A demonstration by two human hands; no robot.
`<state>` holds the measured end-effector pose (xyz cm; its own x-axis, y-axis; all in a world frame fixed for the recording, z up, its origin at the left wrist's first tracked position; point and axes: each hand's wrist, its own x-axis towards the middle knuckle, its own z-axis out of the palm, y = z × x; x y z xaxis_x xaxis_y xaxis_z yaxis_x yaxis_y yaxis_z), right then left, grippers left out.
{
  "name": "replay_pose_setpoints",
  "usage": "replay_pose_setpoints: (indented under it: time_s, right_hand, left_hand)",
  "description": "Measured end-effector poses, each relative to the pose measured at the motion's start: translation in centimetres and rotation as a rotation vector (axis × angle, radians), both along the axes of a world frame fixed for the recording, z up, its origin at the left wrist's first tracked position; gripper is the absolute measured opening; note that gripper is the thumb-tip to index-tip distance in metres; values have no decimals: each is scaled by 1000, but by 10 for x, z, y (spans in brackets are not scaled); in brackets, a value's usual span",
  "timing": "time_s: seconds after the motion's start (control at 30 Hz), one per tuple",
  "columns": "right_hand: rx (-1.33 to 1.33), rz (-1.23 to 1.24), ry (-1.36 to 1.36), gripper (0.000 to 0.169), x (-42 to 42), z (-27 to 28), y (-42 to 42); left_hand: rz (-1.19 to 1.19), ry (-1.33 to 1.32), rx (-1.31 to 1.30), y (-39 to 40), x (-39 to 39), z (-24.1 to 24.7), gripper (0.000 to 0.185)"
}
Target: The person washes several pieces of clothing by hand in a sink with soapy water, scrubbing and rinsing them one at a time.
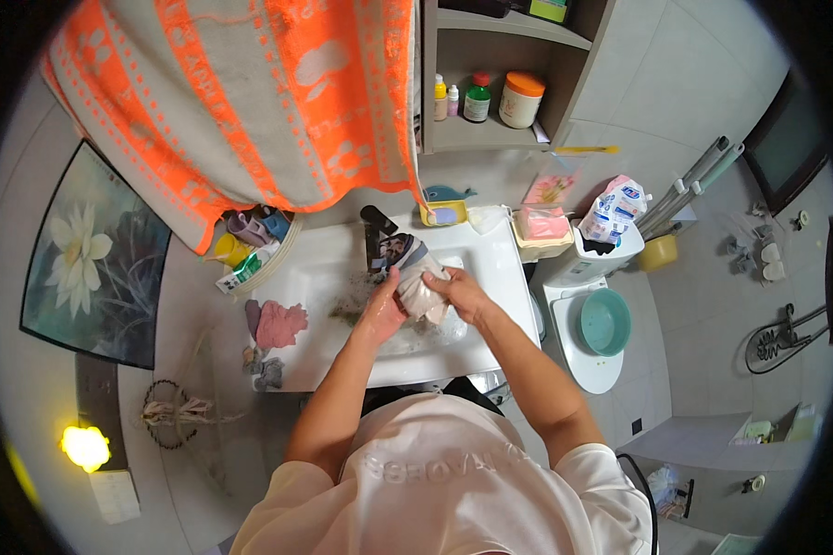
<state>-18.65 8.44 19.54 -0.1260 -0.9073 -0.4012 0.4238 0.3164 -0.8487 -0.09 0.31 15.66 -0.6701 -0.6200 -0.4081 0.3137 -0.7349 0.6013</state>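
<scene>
Both my hands hold a wet, cream-coloured cloth item [422, 286] with a dark patterned part over the white washbasin [482, 257]. My left hand [383, 311] grips its lower left side, the thumb pointing up along it. My right hand [461, 295] pinches its right side between thumb and fingers. Behind the cloth stands a black faucet [373, 243], partly hidden. Murky water with dark specks shows in the basin below. On the basin's left ledge lie a crumpled pink cloth [281, 324] and a small grey cloth [271, 373].
An orange and grey towel [271, 104] hangs at the upper left, over a basket [278, 267] of toiletries. A yellow soap dish [444, 213] sits at the basin's back edge. At the right are a tissue box [543, 239] and a toilet bearing a teal plastic basin [604, 322].
</scene>
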Motion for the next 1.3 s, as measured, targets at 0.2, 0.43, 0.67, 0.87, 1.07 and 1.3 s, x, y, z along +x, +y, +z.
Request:
replay_pose_setpoints:
  time_s: [0.2, 0.43, 0.67, 0.87, 1.07, 1.3]
  right_hand:
    - [45, -101, 385, 79, 14, -11, 16]
    - [-238, -269, -94, 40, 15, -27, 8]
    - [-50, -485, 463, 22, 26, -42, 0]
    - [9, 136, -172, 48, 12, 11, 14]
    - [-430, 250, 823, 55, -46, 39, 18]
    - [-1150, 233, 1597, 68, -21, 57, 10]
  left_hand:
    - [214, -64, -58, 7, -16, 2, 41]
    - [-43, -190, -311, 1, -16, 14, 38]
    - [-381, -240, -401, 18, -20, 45, 67]
    - [-442, -446, -442, -3, 3, 31, 56]
    - [-372, -215, -100, -16, -4, 54, 39]
    - [-881, -393, -270, -38, -6, 89, 37]
